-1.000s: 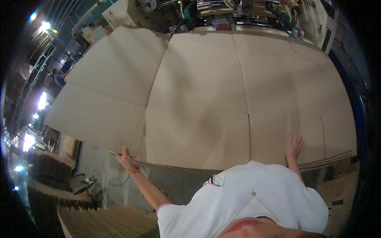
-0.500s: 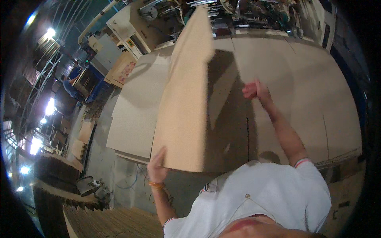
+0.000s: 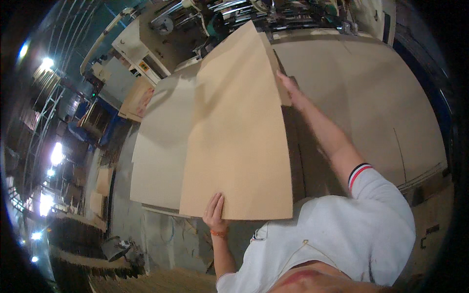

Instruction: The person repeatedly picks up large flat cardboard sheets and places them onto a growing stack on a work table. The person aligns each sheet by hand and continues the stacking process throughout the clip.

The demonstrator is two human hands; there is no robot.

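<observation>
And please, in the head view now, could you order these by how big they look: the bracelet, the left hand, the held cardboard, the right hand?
From largest to smallest:
1. Held cardboard
2. Left hand and right hand: they look alike, so not ranked
3. Bracelet

Grey concrete floor (image 3: 159, 234) left of the left fingers (image 3: 214, 204), hose-like line lying on it. Machine (image 3: 239, 12), metal rollers and bars, just beyond the right fingers (image 3: 285, 79). Cream cabinet (image 3: 134, 44) up-left of the right fingers, bent pale pipe (image 3: 90, 51) farther left. Dark blue frame (image 3: 417, 61) well right of the right fingers, dim there. Steel truss (image 3: 43, 117) far up-left of the left fingers. White glare patches (image 3: 46, 204) far left of the left fingers, lamps or windows, can't tell. Clear lamp (image 3: 47, 63) higher up.
</observation>
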